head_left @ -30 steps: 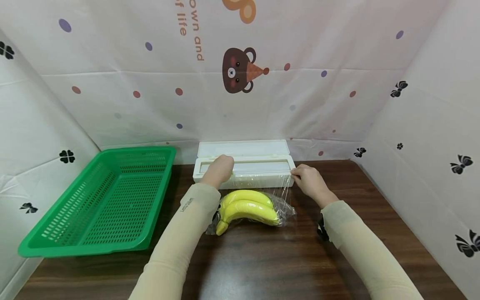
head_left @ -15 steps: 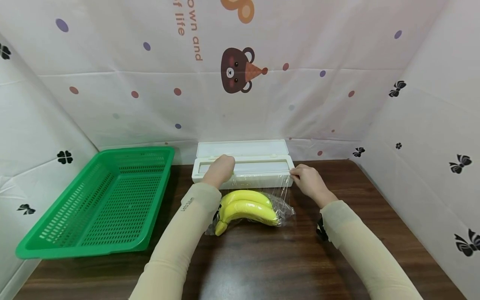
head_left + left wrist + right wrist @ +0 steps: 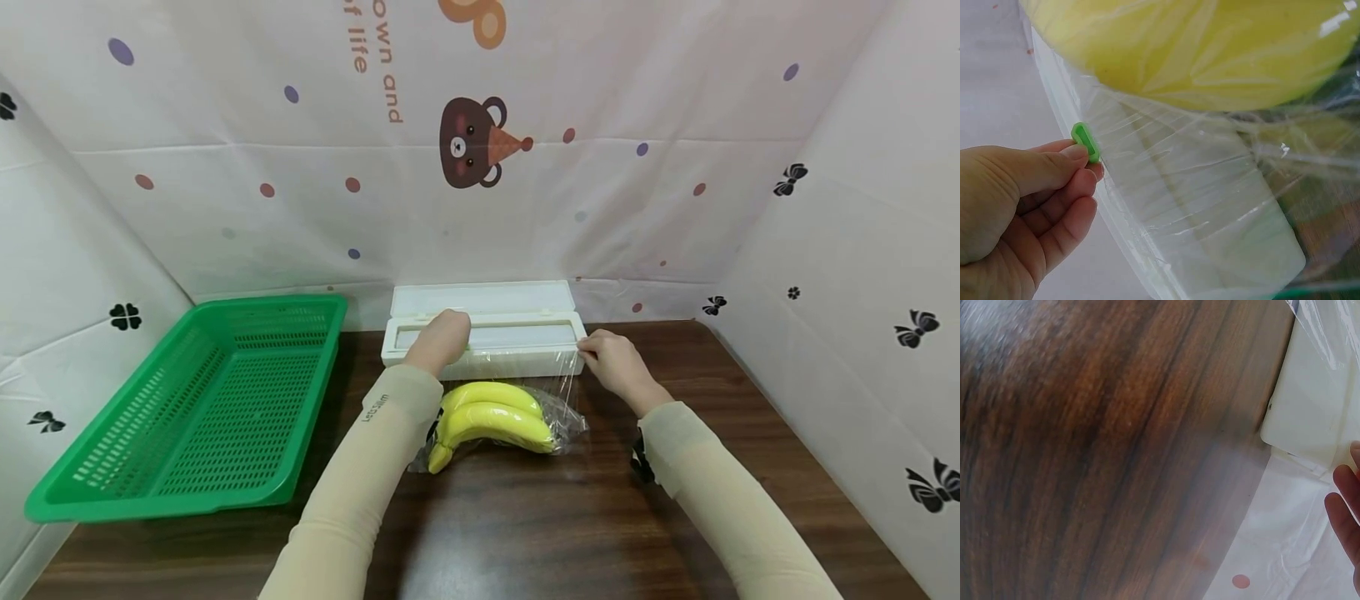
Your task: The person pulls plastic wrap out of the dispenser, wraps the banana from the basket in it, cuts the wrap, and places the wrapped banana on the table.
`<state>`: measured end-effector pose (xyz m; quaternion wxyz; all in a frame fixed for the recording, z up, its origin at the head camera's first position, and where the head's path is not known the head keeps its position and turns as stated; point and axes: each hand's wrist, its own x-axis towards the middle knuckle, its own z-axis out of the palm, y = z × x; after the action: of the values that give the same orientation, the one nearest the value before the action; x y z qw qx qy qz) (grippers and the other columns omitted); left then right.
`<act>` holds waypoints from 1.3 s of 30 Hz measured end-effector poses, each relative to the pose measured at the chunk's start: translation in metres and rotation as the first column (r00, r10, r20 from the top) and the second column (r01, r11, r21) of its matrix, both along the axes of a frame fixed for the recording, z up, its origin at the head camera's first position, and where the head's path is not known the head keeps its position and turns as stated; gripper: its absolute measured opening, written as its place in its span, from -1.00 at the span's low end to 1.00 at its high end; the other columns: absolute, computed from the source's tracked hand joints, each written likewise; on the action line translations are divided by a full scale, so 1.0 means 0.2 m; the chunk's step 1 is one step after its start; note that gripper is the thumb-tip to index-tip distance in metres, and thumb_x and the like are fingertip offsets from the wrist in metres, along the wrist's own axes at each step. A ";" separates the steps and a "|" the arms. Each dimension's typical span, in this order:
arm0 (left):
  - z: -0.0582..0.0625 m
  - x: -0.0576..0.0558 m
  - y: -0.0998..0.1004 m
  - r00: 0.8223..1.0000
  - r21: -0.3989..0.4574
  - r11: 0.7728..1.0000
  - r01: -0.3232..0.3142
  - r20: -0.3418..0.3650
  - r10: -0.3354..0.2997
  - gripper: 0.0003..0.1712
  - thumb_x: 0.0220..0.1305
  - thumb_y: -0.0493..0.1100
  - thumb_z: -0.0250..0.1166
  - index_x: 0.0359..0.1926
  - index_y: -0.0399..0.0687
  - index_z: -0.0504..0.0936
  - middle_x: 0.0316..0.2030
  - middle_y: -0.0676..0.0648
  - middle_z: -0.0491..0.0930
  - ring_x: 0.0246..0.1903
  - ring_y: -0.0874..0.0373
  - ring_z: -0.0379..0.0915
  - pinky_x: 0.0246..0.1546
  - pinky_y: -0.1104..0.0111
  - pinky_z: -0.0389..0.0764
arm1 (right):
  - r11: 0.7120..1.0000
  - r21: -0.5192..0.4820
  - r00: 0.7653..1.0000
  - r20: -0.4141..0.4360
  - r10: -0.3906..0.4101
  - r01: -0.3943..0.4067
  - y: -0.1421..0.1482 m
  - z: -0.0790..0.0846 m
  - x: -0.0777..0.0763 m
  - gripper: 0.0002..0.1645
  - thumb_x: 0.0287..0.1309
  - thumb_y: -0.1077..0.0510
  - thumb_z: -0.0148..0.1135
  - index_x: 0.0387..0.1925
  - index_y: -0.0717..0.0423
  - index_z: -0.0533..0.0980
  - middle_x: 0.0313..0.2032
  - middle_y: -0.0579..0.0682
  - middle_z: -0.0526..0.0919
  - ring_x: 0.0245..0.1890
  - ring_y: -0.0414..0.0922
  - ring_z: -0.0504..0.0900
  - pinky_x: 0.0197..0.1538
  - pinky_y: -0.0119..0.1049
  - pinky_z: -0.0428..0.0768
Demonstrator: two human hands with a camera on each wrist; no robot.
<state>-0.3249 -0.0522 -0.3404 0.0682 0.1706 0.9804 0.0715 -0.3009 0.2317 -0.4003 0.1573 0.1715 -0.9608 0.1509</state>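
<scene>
"Now, the left hand (image 3: pixel 1029 212) is pinching a green slider (image 3: pixel 1085 142) between thumb and fingers, right on the front edge of the white box (image 3: pixel 517 365)!"

"And what is the right hand (image 3: pixel 618 362) doing?"

"It's gripping the box's right front corner, thumb and fingers closing in narrow — whether any film is sitting under those fingertips, the views aren't telling."

"Where are the yellow bananas (image 3: pixel 491 417) lying?"

"Just in front of the box, their stem end pointing away from it on the left. Clear film (image 3: pixel 572 417) is stretching from the box's front over them and bunching up past their right tips!"

"And around the box?"

"Its lid (image 3: pixel 480 298) is standing open at the back — and a green basket (image 3: pixel 165 505) is sitting to the box's left, on the dark wooden table (image 3: pixel 525 533)."
</scene>
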 end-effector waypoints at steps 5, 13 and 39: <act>0.00 -0.01 0.00 1.000 0.006 1.000 0.003 0.007 -0.003 -0.58 0.34 -0.43 -0.04 -0.66 -0.05 0.30 -0.60 -0.03 0.33 -0.53 0.17 0.21 -0.36 0.34 0.41 | 1.000 -0.004 1.000 -0.006 0.001 -0.001 0.00 -0.01 0.00 -0.73 0.16 0.22 0.25 -0.10 0.23 0.63 -0.21 0.14 0.64 -0.22 0.06 0.64 -0.16 -0.06 0.60; 0.01 0.00 0.01 1.000 0.020 1.000 0.006 0.012 -0.007 -0.59 0.33 -0.45 -0.07 -0.65 -0.06 0.32 -0.56 -0.06 0.39 -0.51 0.16 0.22 -0.32 0.32 0.43 | 1.000 -0.007 1.000 -0.014 0.007 -0.007 0.00 -0.01 0.00 -0.73 0.15 0.22 0.26 -0.11 0.24 0.64 -0.22 0.14 0.64 -0.23 0.05 0.64 -0.17 -0.06 0.60; 0.02 -0.03 0.04 0.999 0.020 1.000 0.012 0.036 -0.013 -0.56 0.27 -0.51 -0.05 -0.69 -0.06 0.30 -0.61 -0.03 0.35 -0.54 0.16 0.23 -0.33 0.36 0.49 | 1.000 -0.001 1.000 -0.024 0.018 -0.018 0.01 -0.01 -0.01 -0.73 0.17 0.22 0.25 -0.11 0.24 0.64 -0.23 0.14 0.65 -0.23 0.05 0.64 -0.17 -0.06 0.59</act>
<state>-0.3300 -0.0443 -0.3367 0.0845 0.1761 0.9771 0.0841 -0.3032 0.2336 -0.4021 0.1674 0.1821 -0.9571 0.1507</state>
